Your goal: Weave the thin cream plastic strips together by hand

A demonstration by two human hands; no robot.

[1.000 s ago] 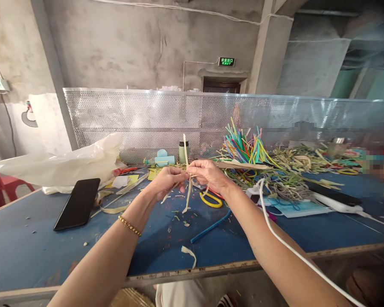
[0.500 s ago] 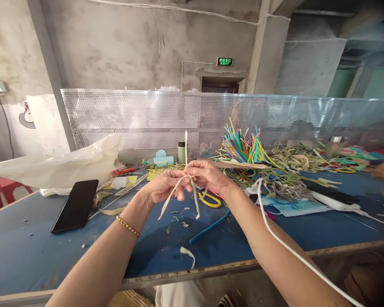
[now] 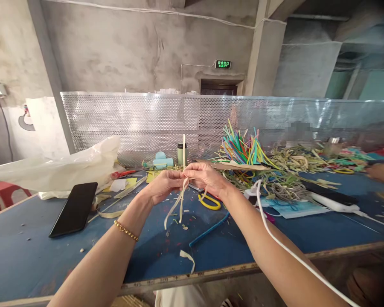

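Both hands meet above the middle of the blue table, pinching pale, flat strips [image 3: 181,204] that look like dried leaf or straw. My left hand [image 3: 165,186] is closed on them from the left. My right hand [image 3: 208,179] grips them from the right, fingertips touching the left ones. One strip end stands upright above the fingers; two ends hang below, and another shows under my right palm. Whether the strips are knotted is hidden by the fingers. Below the right hand lie yellow-handled scissors [image 3: 210,203] and a blue fuzzy stem [image 3: 208,230].
On the blue table [image 3: 92,264], a black phone [image 3: 73,209] and white plastic bag [image 3: 83,170] lie left. Colourful fuzzy stems [image 3: 243,147], dried strips [image 3: 297,158] and a white cable [image 3: 275,238] are right. Another person's hand [image 3: 382,172] shows far right. A perforated metal screen [image 3: 131,123] stands behind.
The hanging strip ends have swung closer together beneath my hands. The left fingers, spread lower before, are now drawn in around the strips. The view has shifted slightly.
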